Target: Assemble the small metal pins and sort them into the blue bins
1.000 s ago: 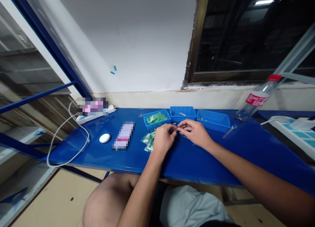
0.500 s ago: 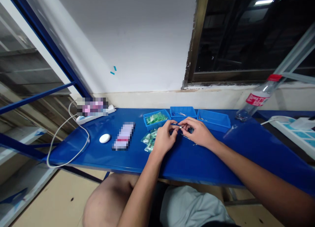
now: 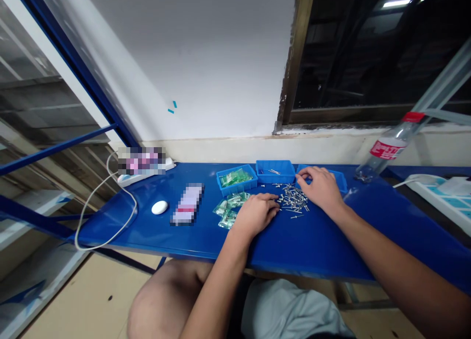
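A loose pile of metal rivets (image 3: 295, 200) with thin pins lies on the blue table. My left hand (image 3: 258, 212) rests at its left edge, fingers bent and close together, the tips by the nearest rivets; anything between them is hidden. My right hand (image 3: 320, 188) is over the pile's right side, in front of the right blue bin (image 3: 340, 183), which it partly covers. Its thumb and forefinger are drawn together, but what they hold cannot be made out. Small green-and-clear packets (image 3: 225, 212) lie beside my left hand.
The left blue bin (image 3: 239, 186) holds green packets, the middle blue bin (image 3: 275, 177) a few rivets. Leftward are a pixelated flat object (image 3: 187, 205), a white oval object (image 3: 159, 207) and a cable (image 3: 106, 242). A plastic bottle (image 3: 388, 146) and power strip (image 3: 436, 196) are at right.
My hands were together above the rivets, fingertips meeting at a small object. They have parted: the left lower by the pile's edge, the right toward the right bin, uncovering the pile.
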Tool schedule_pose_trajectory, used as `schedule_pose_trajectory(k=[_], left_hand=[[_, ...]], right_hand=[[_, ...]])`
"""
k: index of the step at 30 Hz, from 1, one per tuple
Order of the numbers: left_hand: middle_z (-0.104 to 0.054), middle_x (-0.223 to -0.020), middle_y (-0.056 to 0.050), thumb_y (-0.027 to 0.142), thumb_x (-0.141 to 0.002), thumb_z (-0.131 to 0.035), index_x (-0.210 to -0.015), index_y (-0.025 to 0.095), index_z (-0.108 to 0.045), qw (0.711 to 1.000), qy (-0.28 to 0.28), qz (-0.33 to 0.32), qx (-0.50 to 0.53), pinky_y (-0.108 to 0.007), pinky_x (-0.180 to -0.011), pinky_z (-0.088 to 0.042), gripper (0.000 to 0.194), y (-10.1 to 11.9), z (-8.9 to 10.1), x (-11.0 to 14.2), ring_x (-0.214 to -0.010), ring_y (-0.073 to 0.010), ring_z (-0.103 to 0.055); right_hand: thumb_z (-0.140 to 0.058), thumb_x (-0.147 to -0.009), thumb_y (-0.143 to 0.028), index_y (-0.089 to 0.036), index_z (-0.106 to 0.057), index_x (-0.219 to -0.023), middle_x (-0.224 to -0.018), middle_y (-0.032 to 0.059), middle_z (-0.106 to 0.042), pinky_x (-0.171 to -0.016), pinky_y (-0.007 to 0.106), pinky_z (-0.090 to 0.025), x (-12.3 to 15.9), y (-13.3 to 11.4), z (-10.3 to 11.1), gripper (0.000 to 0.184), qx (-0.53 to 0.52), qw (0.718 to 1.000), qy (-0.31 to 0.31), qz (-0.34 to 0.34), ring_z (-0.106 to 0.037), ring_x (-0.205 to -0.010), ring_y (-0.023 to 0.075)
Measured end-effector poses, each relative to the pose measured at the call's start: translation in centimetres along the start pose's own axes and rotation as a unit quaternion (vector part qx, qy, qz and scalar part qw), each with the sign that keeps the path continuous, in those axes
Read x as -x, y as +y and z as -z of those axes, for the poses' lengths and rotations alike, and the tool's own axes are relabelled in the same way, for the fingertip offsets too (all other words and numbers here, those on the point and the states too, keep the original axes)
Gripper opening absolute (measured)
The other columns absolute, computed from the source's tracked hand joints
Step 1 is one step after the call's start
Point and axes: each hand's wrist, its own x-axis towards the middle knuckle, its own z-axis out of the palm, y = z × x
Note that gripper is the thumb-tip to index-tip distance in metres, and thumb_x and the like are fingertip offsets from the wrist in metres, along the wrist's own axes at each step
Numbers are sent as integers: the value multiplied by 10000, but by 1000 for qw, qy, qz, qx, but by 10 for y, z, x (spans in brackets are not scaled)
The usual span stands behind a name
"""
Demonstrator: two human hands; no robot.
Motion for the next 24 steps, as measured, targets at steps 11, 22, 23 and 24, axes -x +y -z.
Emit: schedule_pose_trajectory(k=[11,22,23,24], left_hand=[[-752,-1094,-81,52,-930,-555,-1067,202,-743,995,59,82,15,-304,-927,-572,277,-4,2,-2,-1000,-224,-733],[-762,-1072,-79,71,-949,-576,-1084,204,-749,994,59,86,7,-316,-929,-548,256,-6,3,-1,-1000,-231,-720],[-765,-1056,-82,91,-966,-575,-1074,201,-753,995,55,83,2,-325,-930,-547,236,-5,3,-1,-998,-237,-717],[-767,-1047,-86,109,-981,-570,-1066,197,-756,995,52,80,-1,-334,-930,-546,223,-5,4,-1,-998,-244,-714]], right_hand=[[-599,-992,-293,-246,-719,-1016,-926,77,-741,-897,452,-516,7,-42,8,131,-173,979,24,105,-665,-948,297],[-597,-996,-254,-263,-723,-1028,-976,65,-750,-908,445,-545,23,-62,-4,130,-229,956,-96,154,-676,-964,277],[-594,-995,-245,-268,-726,-1039,-1005,67,-755,-936,456,-543,24,-63,-6,141,-231,954,-104,160,-678,-993,281],[-591,-993,-233,-272,-730,-1058,-1042,69,-760,-965,470,-540,25,-63,-9,158,-231,952,-113,167,-679,-1026,286]])
